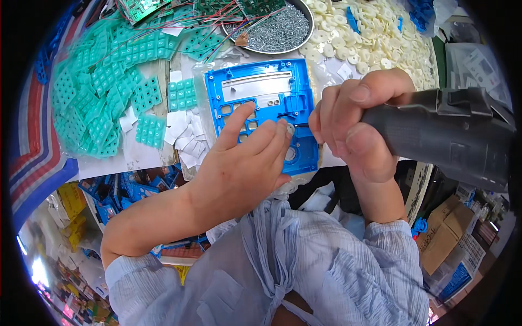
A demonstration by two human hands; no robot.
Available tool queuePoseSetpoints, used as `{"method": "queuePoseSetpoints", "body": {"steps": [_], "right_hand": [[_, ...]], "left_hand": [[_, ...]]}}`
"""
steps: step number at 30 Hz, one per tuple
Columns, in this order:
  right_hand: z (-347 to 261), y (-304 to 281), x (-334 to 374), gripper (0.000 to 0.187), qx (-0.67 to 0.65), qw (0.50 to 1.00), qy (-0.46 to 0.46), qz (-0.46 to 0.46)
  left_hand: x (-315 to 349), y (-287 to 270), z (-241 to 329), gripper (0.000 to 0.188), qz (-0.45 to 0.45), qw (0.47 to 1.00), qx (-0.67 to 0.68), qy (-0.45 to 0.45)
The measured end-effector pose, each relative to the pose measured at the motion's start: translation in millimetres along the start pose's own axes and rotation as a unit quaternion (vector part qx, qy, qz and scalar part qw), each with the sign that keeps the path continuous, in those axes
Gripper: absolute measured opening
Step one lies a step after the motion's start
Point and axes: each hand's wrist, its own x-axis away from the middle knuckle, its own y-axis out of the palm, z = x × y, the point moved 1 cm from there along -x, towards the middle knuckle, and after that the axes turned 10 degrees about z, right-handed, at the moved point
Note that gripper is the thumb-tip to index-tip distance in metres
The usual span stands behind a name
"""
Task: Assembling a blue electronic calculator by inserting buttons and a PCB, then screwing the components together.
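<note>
A blue plastic casing (304, 152) with rows of square openings lies in front of me, hollow side up. My left hand (234, 157) rests over it, one finger stretched across the square openings. Its other fingertips press together at a small whitish disc (290, 129), partly covered by them. My right hand (361, 117) is wrapped round a dark grey electric screwdriver (440, 130), held almost level from the right. The thin bit points left toward the disc; whether it touches anything is too small to tell.
Green rubber keypads (98, 81) are heaped at the left, beside white paper pieces (187, 136). A round metal tray (311, 27) of screws stands at the back, with wired circuit boards (144, 8) to its left. Cream plastic discs (348, 43) are piled at the back right.
</note>
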Motion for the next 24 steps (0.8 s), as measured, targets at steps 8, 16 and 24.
{"method": "queuePoseSetpoints", "body": {"steps": [8,16,24], "right_hand": [[3,9,5,0.03,0.039,0.998,-0.013,-0.04],[14,14,15,0.026,0.169,0.976,-0.08,-0.113],[-12,4,-17,0.056,-0.051,0.997,-0.044,-0.023]], "left_hand": [[-1,1,-11,0.044,0.027,0.998,0.053,0.012],[2,11,-15,0.033,0.078,0.994,0.051,0.051],[15,2,-19,0.041,0.073,0.995,0.071,-0.015]]}}
